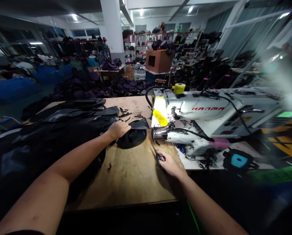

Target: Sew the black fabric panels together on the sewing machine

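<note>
Near the middle of the wooden tabletop (126, 176), my left hand (119, 130) has its fingers curled on the edge of a black fabric piece (132, 138). The piece has a rounded lower part, and a flap stands up toward the sewing machine (195, 109). My right hand (170, 164) grips a pair of black-handled scissors (159, 159) low over the table. Their blades point away from me, toward the machine's cylinder arm (160, 133), and are apart from the fabric. Part of the scissor handle is hidden by my fingers.
A large heap of black fabric pieces (70, 120) covers the table's left side. Dark scraps (124, 112) lie behind my left hand. A yellow-wrapped lamp (160, 117) hangs by the machine head. Behind stand a cardboard box (158, 61) and a white pillar (113, 29).
</note>
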A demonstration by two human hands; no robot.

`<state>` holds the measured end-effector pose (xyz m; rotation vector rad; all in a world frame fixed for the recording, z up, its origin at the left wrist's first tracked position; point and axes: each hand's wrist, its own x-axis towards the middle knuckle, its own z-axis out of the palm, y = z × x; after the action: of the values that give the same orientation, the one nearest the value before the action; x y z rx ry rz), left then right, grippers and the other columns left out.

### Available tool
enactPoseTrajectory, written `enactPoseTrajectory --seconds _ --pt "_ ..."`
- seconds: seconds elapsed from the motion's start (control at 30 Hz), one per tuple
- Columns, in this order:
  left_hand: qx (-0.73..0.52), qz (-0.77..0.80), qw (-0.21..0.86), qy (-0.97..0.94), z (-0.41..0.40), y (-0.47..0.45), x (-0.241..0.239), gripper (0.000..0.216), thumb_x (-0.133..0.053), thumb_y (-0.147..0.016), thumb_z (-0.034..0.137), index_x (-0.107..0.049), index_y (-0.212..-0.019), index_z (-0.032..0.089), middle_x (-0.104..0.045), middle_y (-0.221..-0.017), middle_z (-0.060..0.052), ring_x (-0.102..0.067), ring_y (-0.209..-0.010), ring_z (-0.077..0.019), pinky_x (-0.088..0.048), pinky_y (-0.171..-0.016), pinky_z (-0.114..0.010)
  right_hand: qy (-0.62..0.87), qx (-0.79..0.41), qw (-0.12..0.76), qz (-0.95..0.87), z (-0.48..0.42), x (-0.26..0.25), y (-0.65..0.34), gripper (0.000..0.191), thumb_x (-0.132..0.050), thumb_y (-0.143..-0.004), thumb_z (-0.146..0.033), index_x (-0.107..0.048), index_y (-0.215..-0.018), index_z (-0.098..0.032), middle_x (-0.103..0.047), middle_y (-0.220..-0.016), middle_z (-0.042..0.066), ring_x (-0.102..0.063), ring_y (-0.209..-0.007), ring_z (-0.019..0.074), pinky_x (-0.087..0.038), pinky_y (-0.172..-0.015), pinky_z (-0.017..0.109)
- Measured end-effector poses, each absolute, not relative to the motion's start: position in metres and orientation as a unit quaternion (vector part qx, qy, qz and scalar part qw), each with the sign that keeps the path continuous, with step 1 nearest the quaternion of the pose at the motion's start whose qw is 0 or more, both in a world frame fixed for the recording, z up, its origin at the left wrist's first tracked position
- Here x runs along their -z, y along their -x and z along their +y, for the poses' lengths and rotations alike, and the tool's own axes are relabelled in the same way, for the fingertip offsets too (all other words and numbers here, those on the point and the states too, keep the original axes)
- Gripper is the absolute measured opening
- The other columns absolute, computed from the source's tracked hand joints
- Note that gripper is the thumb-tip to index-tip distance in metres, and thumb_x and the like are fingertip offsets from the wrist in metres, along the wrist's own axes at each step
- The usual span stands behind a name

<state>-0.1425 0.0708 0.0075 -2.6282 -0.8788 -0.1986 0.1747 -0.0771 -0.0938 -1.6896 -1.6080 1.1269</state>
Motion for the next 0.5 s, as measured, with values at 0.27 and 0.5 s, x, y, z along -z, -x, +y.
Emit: enactPoseTrajectory --seconds 0.27,0.5 --pt "-0.010 -0.323 0.213 0.922 0.035 0.123 -0.050 0.024 -0.047 -0.097 0.017 -0.068 -0.086 0.013 -0.068 -0.082 -0.011 -0.063 -0.076 -0.0217 -0.038 -0.065 -0.032 0.516 -0.591 0.510 -0.354 -0.030 0.040 -0.088 0.041 -0.060 -0.084 -0.062 -0.051 -0.095 -0.023 -0.048 -0.059 -0.009 -0.042 -0.042 0.0096 -0.040 -0.038 0.022" --pt "0.028 -0.470 0.149 0.870 0.006 0.143 -0.117 0.026 -0.051 -0.098 0.030 -0.071 -0.090 0.016 -0.073 -0.088 -0.009 -0.066 -0.075 -0.0214 -0.038 -0.063 -0.029 0.666 -0.263 0.221 -0.662 -0.073 0.087 -0.160 0.033 -0.063 -0.087 -0.030 -0.066 -0.117 -0.018 -0.073 -0.102 0.013 -0.070 -0.099 0.0284 -0.054 -0.087 0.039"
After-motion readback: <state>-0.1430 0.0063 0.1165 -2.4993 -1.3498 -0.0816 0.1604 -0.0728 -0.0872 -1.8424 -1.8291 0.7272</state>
